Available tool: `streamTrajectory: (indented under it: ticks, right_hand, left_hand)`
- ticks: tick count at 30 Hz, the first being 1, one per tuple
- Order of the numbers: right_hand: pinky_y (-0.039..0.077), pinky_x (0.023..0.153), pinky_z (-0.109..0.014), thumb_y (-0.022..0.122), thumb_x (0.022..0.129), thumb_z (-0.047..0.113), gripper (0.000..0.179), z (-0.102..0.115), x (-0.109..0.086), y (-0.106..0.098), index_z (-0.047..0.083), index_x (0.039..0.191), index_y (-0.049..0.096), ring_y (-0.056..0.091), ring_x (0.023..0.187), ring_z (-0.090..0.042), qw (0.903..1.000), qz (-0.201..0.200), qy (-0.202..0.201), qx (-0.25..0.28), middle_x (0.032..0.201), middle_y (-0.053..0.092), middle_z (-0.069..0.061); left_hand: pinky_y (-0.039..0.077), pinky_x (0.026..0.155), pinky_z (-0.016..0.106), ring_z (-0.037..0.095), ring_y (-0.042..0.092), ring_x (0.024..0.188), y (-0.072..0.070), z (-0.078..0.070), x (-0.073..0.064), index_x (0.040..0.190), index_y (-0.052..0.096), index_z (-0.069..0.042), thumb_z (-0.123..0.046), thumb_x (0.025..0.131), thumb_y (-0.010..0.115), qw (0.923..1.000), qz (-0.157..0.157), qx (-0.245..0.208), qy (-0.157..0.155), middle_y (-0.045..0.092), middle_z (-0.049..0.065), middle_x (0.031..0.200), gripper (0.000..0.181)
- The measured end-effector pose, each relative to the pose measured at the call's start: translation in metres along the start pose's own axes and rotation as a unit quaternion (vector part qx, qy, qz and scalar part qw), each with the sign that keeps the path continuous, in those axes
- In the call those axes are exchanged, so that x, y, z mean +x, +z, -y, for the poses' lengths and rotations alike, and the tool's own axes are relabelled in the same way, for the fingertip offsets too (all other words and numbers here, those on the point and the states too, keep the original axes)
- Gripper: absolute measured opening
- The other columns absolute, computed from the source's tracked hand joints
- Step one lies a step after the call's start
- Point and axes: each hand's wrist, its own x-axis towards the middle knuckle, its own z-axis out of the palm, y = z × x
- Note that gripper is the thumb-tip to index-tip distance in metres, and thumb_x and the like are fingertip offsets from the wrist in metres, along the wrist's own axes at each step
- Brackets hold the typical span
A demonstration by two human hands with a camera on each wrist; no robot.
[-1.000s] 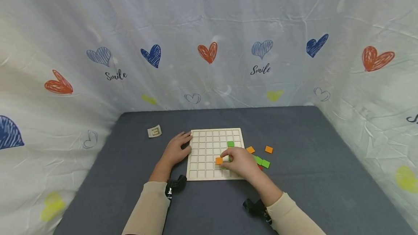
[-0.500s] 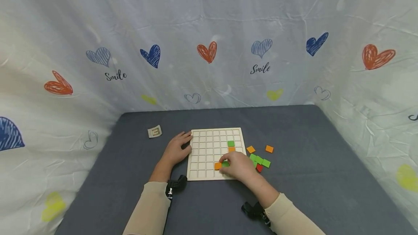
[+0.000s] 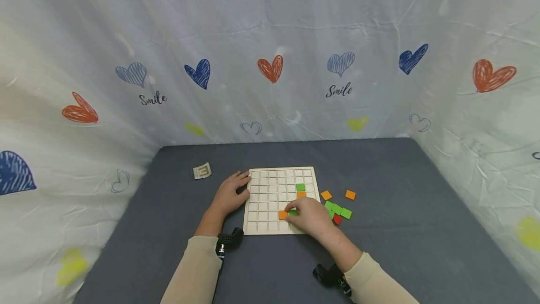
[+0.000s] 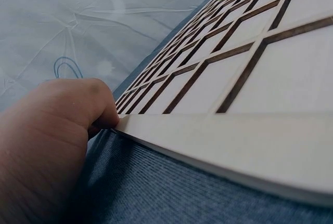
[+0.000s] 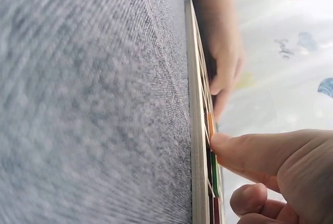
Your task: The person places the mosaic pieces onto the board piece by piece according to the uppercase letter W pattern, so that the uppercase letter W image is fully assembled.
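A pale wooden grid board lies on the dark cloth. My left hand rests along its left edge with fingers extended, the fingertips on the rim; the left wrist view shows the thumb side of this hand at the board's edge. My right hand pinches an orange tile at its right end, thumb and forefinger at its corners, low in a front-row cell. In the right wrist view the thumb of my right hand meets the orange tile. A green tile shows between the fingers.
On the board, a green tile sits behind an orange tile. Right of the board lie loose tiles: several green tiles, a red tile and orange tiles. A small printed paper lies at back left.
My right hand has brought the orange tile toward the front of the board and down into a cell beside the green tile. My left hand stays at the board's edge.
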Motion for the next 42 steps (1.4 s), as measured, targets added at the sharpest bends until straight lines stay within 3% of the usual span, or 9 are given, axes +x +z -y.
streamTrajectory:
  ticks: [7, 13, 23, 31, 35, 42]
  right_hand:
    - [0.028, 0.045, -0.026, 0.08, 0.088, 0.025, 0.018, -0.005, 0.004, -0.006, 0.018, 0.104, 0.082, 0.038, 0.049, -0.011, 0.9997, -0.003, -0.007, 0.023, 0.055, 0.045, 0.006]
    - [0.022, 0.045, -0.026, 0.078, 0.091, 0.027, 0.026, -0.019, 0.007, -0.021, 0.015, 0.114, 0.08, 0.029, 0.046, -0.011, 0.9985, 0.006, 0.001, 0.055, 0.053, 0.038, 0.005]
    - [0.034, 0.05, -0.028, 0.077, 0.093, 0.025, 0.035, -0.056, 0.008, -0.057, 0.008, 0.123, 0.076, 0.038, 0.054, -0.016, 0.9905, -0.012, 0.06, 0.123, 0.069, 0.05, -0.003]
    - [0.034, 0.054, -0.032, 0.075, 0.095, 0.024, 0.037, -0.095, 0.005, -0.079, 0.005, 0.126, 0.073, 0.04, 0.06, -0.022, 0.9857, -0.017, 0.091, 0.141, 0.069, 0.045, -0.005]
    - [0.036, 0.058, -0.033, 0.076, 0.094, 0.023, 0.036, -0.112, 0.005, -0.086, 0.004, 0.124, 0.074, 0.042, 0.064, -0.023, 0.986, -0.002, 0.089, 0.142, 0.071, 0.046, -0.005]
    - [0.039, 0.064, -0.033, 0.08, 0.089, 0.017, 0.03, -0.129, -0.002, -0.095, 0.001, 0.114, 0.076, 0.047, 0.068, -0.02, 0.9837, 0.06, 0.094, 0.141, 0.072, 0.049, -0.003]
  left_hand:
    - [0.025, 0.121, 0.061, 0.034, 0.032, 0.15, 0.0, -0.001, 0.002, 0.148, 0.057, -0.008, -0.021, 0.097, 0.058, 0.9999, -0.005, -0.001, 0.01, 0.045, 0.004, 0.158, 0.053]
    - [0.025, 0.122, 0.06, 0.033, 0.032, 0.151, -0.001, -0.002, 0.003, 0.148, 0.057, -0.009, -0.022, 0.097, 0.058, 1.0, 0.0, 0.0, 0.009, 0.045, 0.004, 0.158, 0.053]
    - [0.024, 0.122, 0.059, 0.032, 0.03, 0.151, 0.001, -0.002, 0.002, 0.149, 0.056, -0.01, -0.022, 0.098, 0.058, 1.0, 0.005, -0.001, 0.003, 0.044, 0.003, 0.159, 0.053]
    - [0.024, 0.122, 0.06, 0.035, 0.031, 0.151, 0.001, 0.0, 0.001, 0.148, 0.057, -0.008, -0.021, 0.099, 0.058, 0.9999, 0.003, -0.003, 0.011, 0.045, 0.005, 0.159, 0.051]
    - [0.024, 0.122, 0.059, 0.035, 0.031, 0.151, 0.0, 0.001, 0.001, 0.148, 0.057, -0.007, -0.02, 0.099, 0.058, 0.9999, 0.002, -0.006, 0.01, 0.044, 0.006, 0.159, 0.051]
    - [0.024, 0.122, 0.061, 0.036, 0.031, 0.15, 0.002, 0.003, 0.001, 0.148, 0.057, -0.007, -0.019, 0.099, 0.058, 0.9999, -0.001, -0.007, 0.012, 0.045, 0.007, 0.159, 0.051]
